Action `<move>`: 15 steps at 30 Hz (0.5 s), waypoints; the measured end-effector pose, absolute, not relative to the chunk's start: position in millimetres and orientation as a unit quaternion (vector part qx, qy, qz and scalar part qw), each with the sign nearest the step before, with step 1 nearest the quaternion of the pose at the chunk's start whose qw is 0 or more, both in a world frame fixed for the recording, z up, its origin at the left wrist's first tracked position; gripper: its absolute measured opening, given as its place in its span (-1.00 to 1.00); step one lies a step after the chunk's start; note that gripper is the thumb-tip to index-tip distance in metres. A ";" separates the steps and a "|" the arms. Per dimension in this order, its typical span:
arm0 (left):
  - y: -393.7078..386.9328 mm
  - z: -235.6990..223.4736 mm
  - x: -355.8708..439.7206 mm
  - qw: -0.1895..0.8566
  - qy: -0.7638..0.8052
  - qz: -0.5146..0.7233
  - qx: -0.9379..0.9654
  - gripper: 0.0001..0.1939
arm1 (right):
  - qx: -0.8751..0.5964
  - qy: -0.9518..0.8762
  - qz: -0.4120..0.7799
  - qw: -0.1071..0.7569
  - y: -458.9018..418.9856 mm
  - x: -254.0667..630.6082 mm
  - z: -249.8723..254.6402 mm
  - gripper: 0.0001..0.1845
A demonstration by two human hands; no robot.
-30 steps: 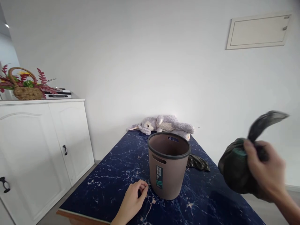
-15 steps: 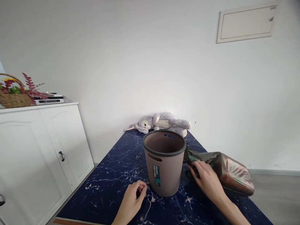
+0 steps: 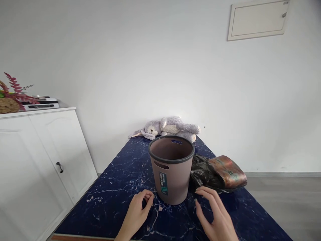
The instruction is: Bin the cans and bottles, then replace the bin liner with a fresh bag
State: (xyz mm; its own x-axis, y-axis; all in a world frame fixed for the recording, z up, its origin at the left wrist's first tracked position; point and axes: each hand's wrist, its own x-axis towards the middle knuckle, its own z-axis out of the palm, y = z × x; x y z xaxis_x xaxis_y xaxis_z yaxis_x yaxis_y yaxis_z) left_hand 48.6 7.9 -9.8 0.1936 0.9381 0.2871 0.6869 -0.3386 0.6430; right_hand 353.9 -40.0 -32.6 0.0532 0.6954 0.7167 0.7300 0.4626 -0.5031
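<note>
A brown trash bin (image 3: 178, 182) with a dark rim and a green label stands upright on the table, its mouth facing up. My left hand (image 3: 139, 209) rests near its lower left side, fingers curled in toward the thumb, with nothing visible in them. To the right of the bin lies a black plastic bag (image 3: 205, 172), crumpled on its left part and with a shiny coppery, printed part at its right end. My right hand (image 3: 214, 214) is in front of the bag, thumb and fingers apart, holding nothing.
The table (image 3: 125, 197) has a dark blue marbled top. A grey plush rabbit (image 3: 170, 128) lies on its side at the far end against the wall. Left stands a white cabinet (image 3: 50, 150) with a wicker basket (image 3: 8, 105) of artificial plants on it.
My right hand has let go of the black plastic bag and drawn back toward me, its fingers opening. The bag has come to rest closer beside the bin. My left hand keeps its curled pose.
</note>
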 end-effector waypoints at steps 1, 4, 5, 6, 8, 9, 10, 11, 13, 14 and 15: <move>8.1 -9.8 48.5 0.189 0.542 0.330 0.750 -0.57 | -0.513 -0.694 0.018 0.505 -38.1 348.8 -37.2 -0.70; 8.4 -9.5 48.3 0.187 0.541 0.327 0.752 -0.58 | -0.501 -0.696 0.112 0.502 -29.0 334.8 -47.3 -0.70; 8.4 -9.3 48.4 0.187 0.541 0.327 0.752 -0.58 | -0.501 -0.693 0.133 0.502 -26.4 331.0 -49.5 -0.72; 8.3 -9.1 48.5 0.185 0.540 0.327 0.753 -0.58 | -0.503 -0.689 0.146 0.501 -24.5 327.9 -51.4 -0.75; 8.0 -8.6 48.9 0.183 0.539 0.329 0.754 -0.58 | -0.516 -0.677 0.157 0.500 -22.4 323.2 -54.4 -0.80; 7.8 -8.4 49.2 0.182 0.538 0.330 0.754 -0.59 | -0.526 -0.668 0.158 0.502 -21.9 321.5 -55.3 -0.83; 7.6 -8.2 49.6 0.183 0.537 0.331 0.754 -0.59 | -0.534 -0.659 0.160 0.505 -21.4 320.1 -55.9 -0.85; 7.5 -8.0 50.0 0.185 0.537 0.331 0.754 -0.59 | -0.540 -0.651 0.164 0.508 -20.6 318.7 -55.8 -0.86; 7.6 -7.8 50.7 0.194 0.535 0.331 0.753 -0.60 | -0.538 -0.646 0.176 0.511 -17.7 316.2 -53.7 -0.89; 7.9 -7.9 51.0 0.199 0.534 0.331 0.752 -0.60 | -0.532 -0.650 0.185 0.510 -15.4 314.8 -51.6 -0.91; 8.4 -8.4 51.2 0.206 0.532 0.330 0.752 -0.60 | -0.523 -0.657 0.196 0.506 -12.6 313.4 -49.0 -0.93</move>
State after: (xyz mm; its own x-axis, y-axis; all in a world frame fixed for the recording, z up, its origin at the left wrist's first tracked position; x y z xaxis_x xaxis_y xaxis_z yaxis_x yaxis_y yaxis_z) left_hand 51.2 8.4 -8.4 0.2158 0.9362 0.2775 0.6640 -0.3491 0.6612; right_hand 313.4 -12.6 -49.0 0.0587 0.8857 0.4605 0.4889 0.3767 -0.7868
